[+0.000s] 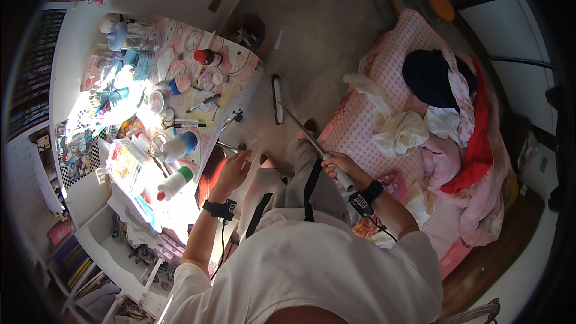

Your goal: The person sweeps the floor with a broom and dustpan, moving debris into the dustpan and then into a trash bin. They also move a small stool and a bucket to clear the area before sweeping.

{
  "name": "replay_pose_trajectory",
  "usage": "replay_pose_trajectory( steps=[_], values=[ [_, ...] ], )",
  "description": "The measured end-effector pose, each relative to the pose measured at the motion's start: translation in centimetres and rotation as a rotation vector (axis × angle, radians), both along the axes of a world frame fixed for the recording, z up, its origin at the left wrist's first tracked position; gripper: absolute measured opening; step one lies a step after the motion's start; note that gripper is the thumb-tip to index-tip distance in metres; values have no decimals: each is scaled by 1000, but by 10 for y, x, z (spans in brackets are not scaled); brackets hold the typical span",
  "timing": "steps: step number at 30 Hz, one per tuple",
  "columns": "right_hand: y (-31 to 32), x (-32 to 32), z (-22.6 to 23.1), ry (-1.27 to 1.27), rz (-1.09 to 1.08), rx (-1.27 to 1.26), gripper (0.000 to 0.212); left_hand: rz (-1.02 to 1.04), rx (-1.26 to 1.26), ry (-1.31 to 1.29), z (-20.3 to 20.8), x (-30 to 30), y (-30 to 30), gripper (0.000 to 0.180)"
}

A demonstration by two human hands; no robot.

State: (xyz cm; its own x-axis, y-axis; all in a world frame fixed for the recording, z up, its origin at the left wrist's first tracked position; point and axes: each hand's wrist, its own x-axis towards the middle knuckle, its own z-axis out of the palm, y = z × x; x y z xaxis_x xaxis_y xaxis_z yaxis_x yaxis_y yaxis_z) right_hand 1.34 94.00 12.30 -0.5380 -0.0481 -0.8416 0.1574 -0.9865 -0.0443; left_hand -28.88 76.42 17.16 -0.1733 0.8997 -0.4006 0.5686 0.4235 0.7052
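My right hand [339,168] is wrapped round the grey-white grip of a long-handled floor tool [305,132]. Its thin pole slants up and left to a narrow white head [277,99] with dark edges, lying on the floor. Whether it is a broom or a mop, I cannot tell. My left hand [233,173] holds nothing; its fingers are loosely apart beside the desk's near right edge, close to a red seat [210,174]. Both wrists wear black bands with small devices and cables.
On the left, a crowded desk [237,63] carries bottles, jars, pens and papers in strong sunlight. To the right is a bed [336,120] heaped with clothes, including a red garment [480,138]. A round bin [247,31] stands beyond the desk. Shelves line the lower left.
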Motion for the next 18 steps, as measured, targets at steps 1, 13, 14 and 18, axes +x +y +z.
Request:
replay_pose_trajectory(
  steps=[1,13,14,18],
  values=[
    [0,-4,-7,23,37,-20,12,4,-16,16,2,2,2,31],
    [66,-25,-114,63,94,-71,11,-25,-18,-20,-5,26,31,27],
    [77,-20,-114,83,118,34,13,-42,-15,-19,-7,28,33,27],
    [124,-24,-116,103,-47,-47,12,-65,-21,-90,-12,29,44,27]
  ],
)
